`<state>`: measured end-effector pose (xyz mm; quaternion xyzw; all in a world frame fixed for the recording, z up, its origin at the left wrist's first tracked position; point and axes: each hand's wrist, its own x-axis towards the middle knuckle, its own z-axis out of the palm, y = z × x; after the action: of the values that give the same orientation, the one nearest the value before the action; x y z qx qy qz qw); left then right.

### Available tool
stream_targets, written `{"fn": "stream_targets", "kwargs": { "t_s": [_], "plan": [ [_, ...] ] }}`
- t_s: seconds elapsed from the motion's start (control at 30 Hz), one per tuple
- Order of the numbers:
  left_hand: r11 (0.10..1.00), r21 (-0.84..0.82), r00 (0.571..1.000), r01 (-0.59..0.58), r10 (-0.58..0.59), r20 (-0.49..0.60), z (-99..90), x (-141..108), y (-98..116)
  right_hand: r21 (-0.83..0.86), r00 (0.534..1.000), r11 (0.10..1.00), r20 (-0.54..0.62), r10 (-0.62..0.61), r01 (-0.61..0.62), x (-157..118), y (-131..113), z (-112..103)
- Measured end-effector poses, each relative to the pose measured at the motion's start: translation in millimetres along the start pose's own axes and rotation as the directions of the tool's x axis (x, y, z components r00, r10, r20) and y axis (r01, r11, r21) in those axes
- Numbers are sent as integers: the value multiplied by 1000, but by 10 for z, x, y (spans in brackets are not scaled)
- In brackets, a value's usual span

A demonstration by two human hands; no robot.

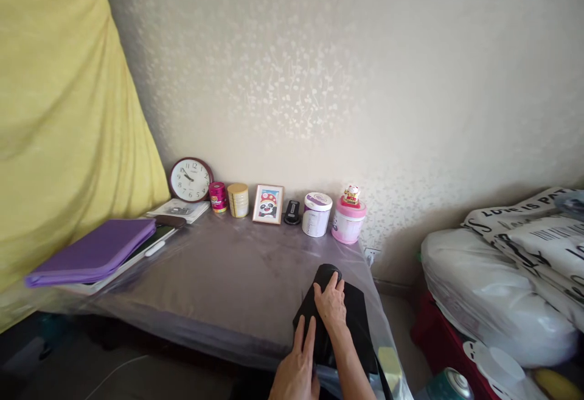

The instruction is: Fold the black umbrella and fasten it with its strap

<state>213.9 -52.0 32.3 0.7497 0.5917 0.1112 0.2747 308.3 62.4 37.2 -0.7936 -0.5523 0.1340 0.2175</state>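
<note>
A black, flat, pliable-looking item [358, 305] with a rounded raised part at its far end lies at the right front corner of the table. I cannot make out what kind of thing it is. My right hand [331, 305] rests on top of it, fingers spread over the raised part. At its near left edge is my left hand [296, 363], fingers stretched out against the black surface. A dark strap or strip hangs from its near right corner.
The table [219, 278] wears a clear plastic cover. Along the wall stand a clock [190, 179], a panda picture frame [268, 204] and several tubs. A purple folder [95, 251] lies left. Right of the table are a white bag [493, 296] and a spray can [451, 385].
</note>
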Motion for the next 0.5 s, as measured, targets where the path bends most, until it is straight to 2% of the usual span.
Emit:
{"fn": "stream_targets", "kwargs": {
  "t_s": [0.17,0.23,0.33,0.4,0.43,0.5],
  "plan": [
    [974,-203,993,98,-83,80,141,-114,-156,82,999,996,-22,-30,31,-75,35,37],
    [948,-303,994,97,-75,86,159,-148,-187,120,999,992,-27,-33,36,-101,67,56],
    [884,-468,998,16,-44,-49,172,-172,-256,179,998,983,-58,-29,38,-107,132,77],
    [790,-613,988,23,-112,-106,201,-168,-303,205,996,978,-83,-29,46,-93,174,88],
    [704,-707,985,65,-157,-66,226,-163,-319,212,995,976,-93,-27,47,-85,192,94],
    [503,-847,979,172,-183,90,284,-154,-323,219,994,975,-103,-23,45,-72,222,107]
  ]
}}
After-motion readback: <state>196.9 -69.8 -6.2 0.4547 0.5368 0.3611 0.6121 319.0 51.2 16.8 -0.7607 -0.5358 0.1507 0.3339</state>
